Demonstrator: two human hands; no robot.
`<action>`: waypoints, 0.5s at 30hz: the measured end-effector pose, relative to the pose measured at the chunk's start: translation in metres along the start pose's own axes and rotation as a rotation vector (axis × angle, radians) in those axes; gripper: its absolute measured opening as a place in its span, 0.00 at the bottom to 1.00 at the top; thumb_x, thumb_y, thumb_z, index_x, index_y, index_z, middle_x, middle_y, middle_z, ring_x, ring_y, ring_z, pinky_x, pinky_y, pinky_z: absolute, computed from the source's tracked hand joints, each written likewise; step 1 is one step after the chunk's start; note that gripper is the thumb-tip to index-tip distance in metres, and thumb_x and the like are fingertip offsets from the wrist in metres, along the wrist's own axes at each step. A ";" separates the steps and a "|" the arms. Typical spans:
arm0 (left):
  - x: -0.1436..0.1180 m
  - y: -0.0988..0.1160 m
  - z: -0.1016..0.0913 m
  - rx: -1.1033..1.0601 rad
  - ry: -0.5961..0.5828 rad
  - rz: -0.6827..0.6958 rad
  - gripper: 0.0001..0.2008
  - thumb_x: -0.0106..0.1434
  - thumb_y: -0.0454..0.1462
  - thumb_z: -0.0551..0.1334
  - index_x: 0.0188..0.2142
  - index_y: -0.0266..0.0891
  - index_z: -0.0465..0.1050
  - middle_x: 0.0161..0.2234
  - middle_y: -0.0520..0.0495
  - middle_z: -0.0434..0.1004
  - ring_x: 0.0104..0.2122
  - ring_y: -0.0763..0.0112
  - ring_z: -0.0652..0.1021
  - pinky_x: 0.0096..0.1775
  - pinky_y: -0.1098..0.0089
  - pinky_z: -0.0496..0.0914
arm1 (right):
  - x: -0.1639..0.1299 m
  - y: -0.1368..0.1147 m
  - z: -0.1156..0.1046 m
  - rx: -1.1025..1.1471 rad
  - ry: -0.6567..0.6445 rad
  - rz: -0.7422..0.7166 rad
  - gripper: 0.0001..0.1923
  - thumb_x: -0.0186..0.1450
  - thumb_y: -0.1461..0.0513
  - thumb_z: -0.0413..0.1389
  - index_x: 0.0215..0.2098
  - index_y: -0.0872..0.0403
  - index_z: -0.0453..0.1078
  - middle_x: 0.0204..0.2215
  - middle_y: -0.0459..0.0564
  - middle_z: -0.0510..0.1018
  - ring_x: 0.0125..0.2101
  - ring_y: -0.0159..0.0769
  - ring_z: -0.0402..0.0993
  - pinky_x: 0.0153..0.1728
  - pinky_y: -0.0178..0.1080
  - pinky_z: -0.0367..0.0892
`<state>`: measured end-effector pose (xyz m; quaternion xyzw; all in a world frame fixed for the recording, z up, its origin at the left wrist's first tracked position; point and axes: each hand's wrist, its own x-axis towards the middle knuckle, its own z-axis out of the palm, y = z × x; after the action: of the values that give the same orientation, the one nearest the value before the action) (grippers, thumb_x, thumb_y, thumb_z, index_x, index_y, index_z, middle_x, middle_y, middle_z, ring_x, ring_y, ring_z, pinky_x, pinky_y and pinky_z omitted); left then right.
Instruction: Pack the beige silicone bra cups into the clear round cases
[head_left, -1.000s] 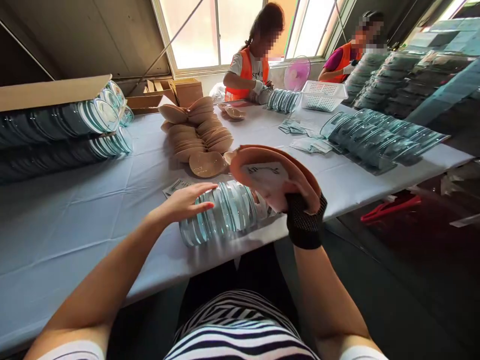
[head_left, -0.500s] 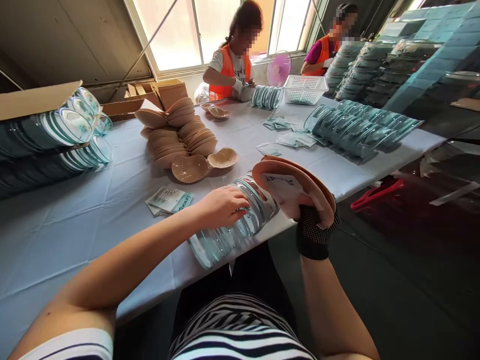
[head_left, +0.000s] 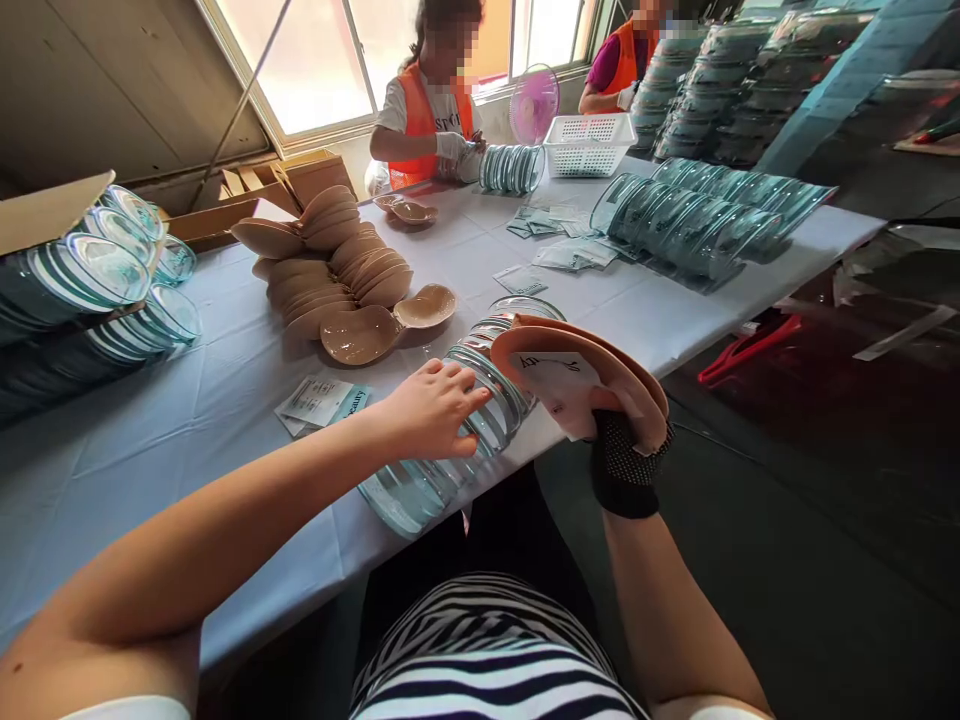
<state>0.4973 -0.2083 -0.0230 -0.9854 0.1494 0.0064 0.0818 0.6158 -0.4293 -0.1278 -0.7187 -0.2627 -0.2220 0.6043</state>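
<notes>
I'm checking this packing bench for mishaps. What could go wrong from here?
The stack of clear trays lies on its side with its near end past the table edge; only the left hand steadies it, so it might roll off. The right hand pinches the tan pads over the floor; one could slip.

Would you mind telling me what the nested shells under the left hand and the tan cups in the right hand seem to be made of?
Nested shells: apparently clear, glossy thin plastic; they are see-through with bright glints. Tan cups: probably matte silicone or foam, opaque without glare.
</notes>
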 end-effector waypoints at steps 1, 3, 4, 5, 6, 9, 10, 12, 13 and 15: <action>0.000 0.002 0.000 -0.011 0.003 -0.020 0.21 0.59 0.46 0.63 0.50 0.41 0.74 0.42 0.42 0.73 0.45 0.55 0.74 0.47 0.57 0.65 | -0.001 -0.003 -0.001 0.026 0.029 -0.013 0.18 0.66 0.59 0.51 0.53 0.50 0.73 0.53 0.57 0.77 0.55 0.50 0.73 0.58 0.52 0.69; -0.001 0.006 0.002 -0.042 0.019 -0.052 0.19 0.58 0.45 0.65 0.48 0.44 0.75 0.45 0.42 0.72 0.48 0.55 0.73 0.50 0.56 0.65 | -0.002 -0.010 -0.003 0.051 0.063 -0.013 0.15 0.67 0.60 0.53 0.50 0.50 0.75 0.51 0.56 0.79 0.53 0.48 0.76 0.56 0.50 0.71; -0.002 0.008 0.003 -0.052 0.026 -0.065 0.18 0.58 0.45 0.65 0.48 0.45 0.75 0.48 0.41 0.71 0.51 0.54 0.72 0.52 0.56 0.64 | -0.003 -0.013 -0.003 0.049 0.060 -0.002 0.15 0.67 0.60 0.53 0.50 0.50 0.75 0.51 0.55 0.79 0.53 0.47 0.76 0.56 0.50 0.71; -0.004 0.009 0.003 -0.054 0.031 -0.078 0.18 0.59 0.46 0.65 0.48 0.45 0.75 0.50 0.39 0.70 0.54 0.52 0.71 0.54 0.55 0.64 | -0.005 -0.016 -0.004 0.047 0.065 0.009 0.15 0.68 0.60 0.53 0.51 0.50 0.74 0.51 0.55 0.79 0.52 0.46 0.76 0.56 0.49 0.72; -0.006 0.011 0.004 -0.050 0.033 -0.094 0.18 0.59 0.46 0.66 0.47 0.45 0.76 0.53 0.37 0.68 0.57 0.49 0.69 0.55 0.53 0.63 | -0.007 -0.018 -0.004 0.050 0.067 0.018 0.15 0.68 0.60 0.54 0.52 0.50 0.74 0.51 0.55 0.79 0.52 0.46 0.76 0.56 0.50 0.72; -0.010 0.015 0.008 -0.018 0.033 -0.134 0.20 0.59 0.46 0.67 0.49 0.44 0.75 0.58 0.34 0.65 0.61 0.44 0.64 0.57 0.50 0.62 | -0.018 -0.021 -0.003 0.058 0.064 0.045 0.17 0.70 0.57 0.52 0.54 0.51 0.72 0.50 0.54 0.79 0.51 0.46 0.77 0.54 0.52 0.73; -0.010 0.015 0.009 -0.006 0.040 -0.142 0.22 0.59 0.46 0.67 0.51 0.43 0.74 0.58 0.33 0.66 0.61 0.44 0.64 0.57 0.50 0.61 | -0.023 -0.021 -0.002 0.044 0.055 0.050 0.18 0.70 0.56 0.51 0.55 0.51 0.72 0.50 0.54 0.80 0.50 0.46 0.78 0.54 0.53 0.73; -0.009 0.013 0.012 0.004 0.070 -0.150 0.26 0.58 0.48 0.67 0.54 0.40 0.72 0.56 0.33 0.68 0.58 0.45 0.67 0.57 0.51 0.62 | -0.033 -0.019 0.001 -0.006 0.034 0.058 0.21 0.68 0.55 0.54 0.57 0.51 0.70 0.50 0.54 0.80 0.50 0.45 0.78 0.54 0.52 0.73; -0.007 0.011 0.013 0.000 0.091 -0.151 0.28 0.58 0.49 0.67 0.55 0.39 0.72 0.55 0.33 0.70 0.57 0.46 0.68 0.56 0.51 0.62 | -0.038 -0.018 0.002 -0.027 0.032 0.059 0.22 0.67 0.54 0.56 0.58 0.51 0.68 0.50 0.54 0.79 0.50 0.45 0.78 0.53 0.51 0.74; -0.003 0.005 0.014 -0.034 0.122 -0.146 0.27 0.57 0.52 0.67 0.51 0.38 0.74 0.48 0.35 0.75 0.53 0.47 0.71 0.55 0.51 0.62 | -0.046 -0.014 0.006 -0.043 0.036 0.082 0.25 0.66 0.53 0.56 0.60 0.52 0.66 0.51 0.56 0.78 0.50 0.46 0.77 0.53 0.51 0.74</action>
<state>0.4934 -0.2098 -0.0370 -0.9934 0.0816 -0.0572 0.0563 0.5715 -0.4267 -0.1476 -0.7375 -0.2174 -0.2154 0.6020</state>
